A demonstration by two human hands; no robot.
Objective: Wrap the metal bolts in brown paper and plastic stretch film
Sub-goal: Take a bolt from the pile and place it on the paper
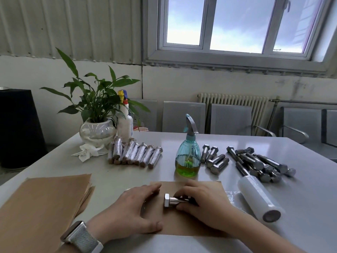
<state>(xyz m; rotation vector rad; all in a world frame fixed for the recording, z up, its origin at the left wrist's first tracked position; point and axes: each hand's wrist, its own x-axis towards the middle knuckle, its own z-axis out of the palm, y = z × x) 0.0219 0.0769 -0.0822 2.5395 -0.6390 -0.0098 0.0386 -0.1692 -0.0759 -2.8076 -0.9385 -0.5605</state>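
Right hand (200, 203) grips a bolt (173, 200) on brown paper (182, 223); left hand (131, 207) lies flat, fingers relaxed, pressing the sheet.

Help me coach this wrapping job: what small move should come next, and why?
Probably roll the bolt forward with the paper. It already lies across the brown paper sheet, gripped by the right hand, while the left hand lies flat on the sheet's left edge. No paper covers the bolt yet.

A plain workroom: corrugated metal wall (69, 24), radiator (233, 105), grey table (300, 198) heaped with loose bolts (259, 163)
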